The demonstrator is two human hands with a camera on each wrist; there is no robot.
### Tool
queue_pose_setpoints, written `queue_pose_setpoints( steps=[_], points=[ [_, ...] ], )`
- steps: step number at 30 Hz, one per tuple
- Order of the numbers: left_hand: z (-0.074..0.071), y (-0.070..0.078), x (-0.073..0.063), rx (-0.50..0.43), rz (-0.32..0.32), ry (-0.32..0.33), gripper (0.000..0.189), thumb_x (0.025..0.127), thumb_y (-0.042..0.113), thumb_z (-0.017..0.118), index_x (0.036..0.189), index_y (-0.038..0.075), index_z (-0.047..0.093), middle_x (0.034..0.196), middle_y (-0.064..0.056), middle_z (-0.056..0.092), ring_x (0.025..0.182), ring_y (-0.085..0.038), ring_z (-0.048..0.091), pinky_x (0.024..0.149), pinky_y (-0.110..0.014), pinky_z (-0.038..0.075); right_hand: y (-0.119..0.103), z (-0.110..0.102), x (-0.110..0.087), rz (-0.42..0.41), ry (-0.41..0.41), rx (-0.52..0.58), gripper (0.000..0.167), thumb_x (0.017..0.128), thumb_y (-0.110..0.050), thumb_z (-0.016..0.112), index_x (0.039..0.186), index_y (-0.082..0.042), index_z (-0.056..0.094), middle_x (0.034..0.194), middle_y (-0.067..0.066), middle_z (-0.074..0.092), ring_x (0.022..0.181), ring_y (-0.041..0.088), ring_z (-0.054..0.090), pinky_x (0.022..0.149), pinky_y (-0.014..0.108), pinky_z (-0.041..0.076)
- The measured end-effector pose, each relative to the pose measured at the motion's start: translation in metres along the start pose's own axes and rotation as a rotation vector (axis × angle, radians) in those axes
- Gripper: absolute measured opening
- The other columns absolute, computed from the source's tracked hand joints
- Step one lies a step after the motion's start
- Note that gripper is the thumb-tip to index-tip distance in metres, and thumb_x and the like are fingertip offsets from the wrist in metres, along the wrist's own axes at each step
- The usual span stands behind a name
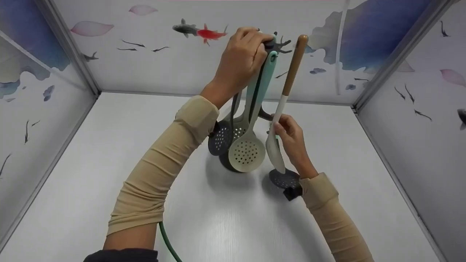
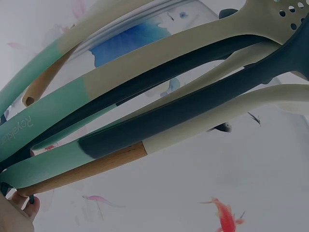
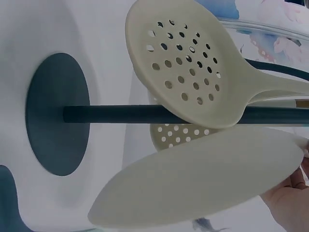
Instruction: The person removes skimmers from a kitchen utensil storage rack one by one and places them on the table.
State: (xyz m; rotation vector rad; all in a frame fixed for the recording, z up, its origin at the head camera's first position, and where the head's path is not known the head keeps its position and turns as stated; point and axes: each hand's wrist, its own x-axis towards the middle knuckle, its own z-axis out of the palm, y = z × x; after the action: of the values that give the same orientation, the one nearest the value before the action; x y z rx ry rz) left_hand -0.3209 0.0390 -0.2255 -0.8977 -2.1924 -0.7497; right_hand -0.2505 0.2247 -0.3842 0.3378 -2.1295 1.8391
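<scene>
My left hand [image 1: 242,54] grips the top of a dark utensil stand, by its hooks [image 1: 280,45]. From the stand hang several utensils with mint-green handles, among them a cream skimmer [image 1: 247,153] and a dark skimmer [image 1: 220,138]. My right hand [image 1: 293,136] pinches a wooden-handled spoon [image 1: 276,154] near where its neck meets the cream bowl. Its brown handle [image 1: 295,63] points up beside the hooks. In the right wrist view the spoon's smooth bowl [image 3: 193,183] overlaps the stand's pole [image 3: 120,114], below a cream skimmer [image 3: 183,63].
The stand's round dark base [image 3: 58,116] rests on the white table [image 1: 218,225]. Another dark perforated head [image 1: 284,178] shows low on the right, near my right wrist. Printed panels [image 1: 145,65] close in the back and sides. A green cable [image 1: 167,242] runs beneath my left arm.
</scene>
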Motion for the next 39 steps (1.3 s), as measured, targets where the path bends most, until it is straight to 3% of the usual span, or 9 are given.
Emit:
queue_pose_setpoints(
  steps=[9,15,20,26,32,39],
  points=[
    [-0.001,0.000,0.000,0.006,0.003,0.000,0.040,0.097,0.021,0.031,0.124,0.013,0.059,0.127,-0.002,0.058,0.128,-0.018,0.041,0.112,-0.024,0.023,0.015,-0.021,-0.010,0.075,0.050,-0.093,0.027,0.094,-0.006,0.051,0.118,0.007,0.053,0.095,0.005,0.056,0.090,0.009,0.056,0.078,0.020,0.049],
    [-0.001,0.000,0.000,0.015,0.012,0.008,0.040,0.096,0.021,0.032,0.123,0.013,0.060,0.126,-0.002,0.059,0.128,-0.018,0.041,0.112,-0.024,0.023,0.017,-0.034,-0.021,0.163,0.085,-0.194,0.028,0.094,-0.005,0.051,0.118,0.008,0.051,0.098,0.014,0.057,0.086,0.015,0.057,0.075,0.021,0.047],
    [-0.001,0.000,0.000,0.014,0.012,0.005,0.040,0.096,0.021,0.032,0.124,0.013,0.060,0.126,-0.001,0.059,0.128,-0.018,0.041,0.112,-0.024,0.022,0.045,-0.055,-0.023,0.219,0.124,-0.209,0.029,0.095,-0.009,0.051,0.120,0.005,0.051,0.103,0.025,0.061,0.084,0.018,0.063,0.077,0.021,0.049],
    [-0.002,0.001,0.001,0.009,0.008,0.000,0.040,0.096,0.021,0.032,0.124,0.013,0.060,0.127,-0.001,0.059,0.128,-0.018,0.040,0.112,-0.023,0.021,0.082,-0.077,-0.024,0.295,0.165,-0.384,0.028,0.096,-0.013,0.049,0.119,0.001,0.053,0.101,0.022,0.063,0.077,0.008,0.061,0.073,0.016,0.047],
    [-0.002,0.002,0.002,0.002,0.007,-0.005,0.040,0.096,0.021,0.032,0.124,0.013,0.059,0.127,-0.001,0.059,0.127,-0.018,0.040,0.112,-0.023,0.022,0.101,-0.089,-0.030,0.375,0.156,-0.503,0.032,0.097,-0.015,0.046,0.123,0.003,0.050,0.106,0.021,0.062,0.086,0.022,0.063,0.072,0.020,0.045],
    [-0.001,0.001,0.003,-0.012,0.006,-0.001,0.040,0.096,0.020,0.032,0.124,0.013,0.060,0.126,-0.001,0.059,0.127,-0.018,0.041,0.111,-0.024,0.023,0.112,-0.096,-0.030,0.475,0.194,-0.530,0.036,0.096,-0.015,0.043,0.126,0.005,0.042,0.109,0.022,0.058,0.094,0.033,0.061,0.073,0.025,0.044]
  ],
)
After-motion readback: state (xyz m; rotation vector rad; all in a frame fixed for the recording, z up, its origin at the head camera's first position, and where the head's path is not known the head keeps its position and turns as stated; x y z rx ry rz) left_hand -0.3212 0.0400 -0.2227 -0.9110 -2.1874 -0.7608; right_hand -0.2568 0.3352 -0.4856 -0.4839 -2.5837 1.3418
